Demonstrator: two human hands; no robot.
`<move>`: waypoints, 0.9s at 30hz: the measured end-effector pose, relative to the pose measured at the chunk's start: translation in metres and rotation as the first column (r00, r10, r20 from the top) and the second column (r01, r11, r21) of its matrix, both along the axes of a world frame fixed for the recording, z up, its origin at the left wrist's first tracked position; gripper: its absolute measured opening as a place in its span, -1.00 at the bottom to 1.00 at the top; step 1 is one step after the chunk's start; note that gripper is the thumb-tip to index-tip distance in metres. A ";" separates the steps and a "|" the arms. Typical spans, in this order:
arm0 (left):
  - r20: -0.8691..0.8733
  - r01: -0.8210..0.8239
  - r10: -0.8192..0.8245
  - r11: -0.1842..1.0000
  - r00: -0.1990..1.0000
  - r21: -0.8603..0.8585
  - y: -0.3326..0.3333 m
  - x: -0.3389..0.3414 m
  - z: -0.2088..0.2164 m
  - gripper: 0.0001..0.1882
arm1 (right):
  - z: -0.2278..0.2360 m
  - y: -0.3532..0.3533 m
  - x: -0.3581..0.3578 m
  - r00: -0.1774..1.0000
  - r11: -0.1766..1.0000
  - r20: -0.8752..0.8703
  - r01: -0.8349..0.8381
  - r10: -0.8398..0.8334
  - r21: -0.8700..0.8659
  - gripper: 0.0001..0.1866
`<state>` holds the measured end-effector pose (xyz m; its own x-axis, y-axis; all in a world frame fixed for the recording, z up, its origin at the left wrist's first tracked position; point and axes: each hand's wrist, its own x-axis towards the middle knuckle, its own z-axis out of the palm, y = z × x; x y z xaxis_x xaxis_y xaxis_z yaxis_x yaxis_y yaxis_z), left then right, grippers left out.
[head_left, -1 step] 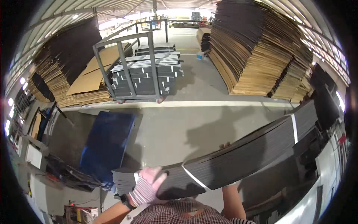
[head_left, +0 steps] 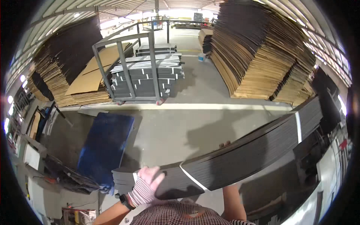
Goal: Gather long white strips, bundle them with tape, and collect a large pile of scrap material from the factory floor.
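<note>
I hold a long bundle of dark flat sheets [head_left: 243, 153], tied with white straps, across my front. It runs from low left up to the far right. My left hand [head_left: 144, 185], in a striped glove, lies flat on the bundle's near left end. My right forearm comes up under the middle of the bundle. Of my right hand [head_left: 225, 144] only the fingertips show, curled over the far edge; the rest is hidden behind the sheets.
A grey metal cart [head_left: 123, 71] loaded with strapped dark bundles stands ahead on the concrete floor. Tall cardboard stacks rise at the right [head_left: 262, 56] and left [head_left: 63, 75]. A blue panel [head_left: 105, 146] lies on the floor at my left, by machinery [head_left: 322, 157] at right.
</note>
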<state>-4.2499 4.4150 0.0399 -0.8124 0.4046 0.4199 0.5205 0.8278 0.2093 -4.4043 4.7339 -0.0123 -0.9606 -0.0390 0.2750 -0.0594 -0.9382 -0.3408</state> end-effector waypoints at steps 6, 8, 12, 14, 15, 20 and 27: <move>-0.237 -0.123 0.087 0.982 0.968 -0.141 -0.074 -0.342 -0.089 0.05 | 0.039 -0.071 -0.309 0.968 0.975 -0.230 -0.046 0.097 0.216 -0.50; -0.121 -0.005 0.007 1.000 0.993 0.020 -0.062 -0.471 -0.070 0.08 | 0.033 -0.047 -0.410 0.956 0.974 -0.278 -0.029 0.092 0.224 -0.46; 0.168 0.157 -0.226 0.923 0.959 0.350 -0.004 -0.669 -0.031 0.33 | 0.069 -0.017 -0.544 0.964 0.870 -0.249 0.199 -0.091 0.452 -0.39; 0.234 0.279 -0.368 0.899 0.900 0.339 0.039 -0.768 -0.019 0.46 | 0.054 0.029 -0.618 0.935 0.802 -0.265 0.342 -0.237 0.489 -0.34; 0.256 0.368 -0.463 0.864 0.848 0.345 0.061 -0.823 -0.006 0.51 | 0.057 0.033 -0.660 0.928 0.802 -0.273 0.359 -0.254 0.477 -0.34; 0.090 0.427 -0.568 0.704 0.818 0.568 0.144 -1.068 -0.041 0.53 | 0.021 0.087 -0.871 0.926 0.786 -0.265 0.369 -0.267 0.496 -0.31; 0.161 0.049 -0.412 0.456 0.897 0.889 0.161 -1.362 -0.070 0.64 | 0.017 0.103 -1.247 0.951 0.638 -0.226 0.310 -0.213 0.705 -0.12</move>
